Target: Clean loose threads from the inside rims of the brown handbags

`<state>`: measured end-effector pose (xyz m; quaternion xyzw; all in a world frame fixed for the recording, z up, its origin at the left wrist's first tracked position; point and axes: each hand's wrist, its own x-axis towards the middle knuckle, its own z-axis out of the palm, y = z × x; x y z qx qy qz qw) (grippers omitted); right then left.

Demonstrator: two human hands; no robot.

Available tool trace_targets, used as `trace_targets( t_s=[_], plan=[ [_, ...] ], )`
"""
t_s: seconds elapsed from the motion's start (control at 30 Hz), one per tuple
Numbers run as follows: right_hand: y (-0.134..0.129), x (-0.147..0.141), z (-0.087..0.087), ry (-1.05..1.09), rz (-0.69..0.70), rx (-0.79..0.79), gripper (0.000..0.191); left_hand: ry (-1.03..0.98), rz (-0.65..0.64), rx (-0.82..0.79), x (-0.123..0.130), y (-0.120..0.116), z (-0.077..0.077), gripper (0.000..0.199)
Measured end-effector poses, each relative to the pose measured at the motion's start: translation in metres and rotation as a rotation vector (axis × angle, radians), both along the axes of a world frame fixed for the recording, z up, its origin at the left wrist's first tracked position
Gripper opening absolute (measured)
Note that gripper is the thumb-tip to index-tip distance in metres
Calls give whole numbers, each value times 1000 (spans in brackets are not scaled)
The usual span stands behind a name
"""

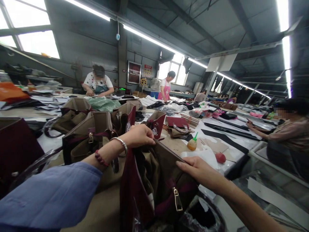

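A maroon handbag point(137, 187) with a brown lining stands open right in front of me. My left hand point(141, 134) pinches the bag's upper edge at its far corner. On the near side, my right hand point(196, 170) grips the same rim, thumb inside and the other fingers out of sight behind the panel. A gold zipper pull point(177, 199) hangs on the inner wall below my right hand. Beneath that hand lies a plastic-wrapped handle point(214, 209). More open bags point(90, 125) with brown linings stand to the left of my left hand.
A glue bottle point(192, 143) with a green tip and a red round object point(220, 157) are on the table beyond my right hand. Black strips point(224, 139) lie farther right. A white bin point(277, 164) stands at the right edge. Several co-workers point(165, 87) work around the tables.
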<state>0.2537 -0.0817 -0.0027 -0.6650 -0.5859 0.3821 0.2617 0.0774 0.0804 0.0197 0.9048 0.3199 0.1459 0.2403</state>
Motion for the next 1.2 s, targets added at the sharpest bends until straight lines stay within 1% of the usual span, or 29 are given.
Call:
trace_targets(
  t_s=[0.23, 0.67, 0.77, 0.83, 0.9, 0.97, 1.07, 1.2],
  plan=[
    [0, 2, 0, 9, -17, -9, 40, 46, 43, 45, 10, -7, 6, 17],
    [-1, 4, -1, 42, 21, 18, 36, 55, 44, 95, 11, -9, 6, 18],
    [-2, 4, -1, 115, 26, 18, 33, 60, 70, 129, 14, -11, 6, 17],
    [-3, 4, 0, 184, 51, 57, 33, 58, 85, 159, 16, -12, 5, 18],
    [-3, 5, 1, 209, 76, 98, 36, 51, 88, 188, 17, -13, 4, 19],
    [-1, 7, 2, 181, 89, 93, 35, 42, 83, 203, 17, -12, 2, 20],
    [4, 9, 4, 106, 94, 33, 31, 37, 86, 195, 15, -11, 0, 19],
    [14, 9, 8, -43, 92, 3, 26, 23, 90, 202, 13, -9, 1, 20]
  ],
)
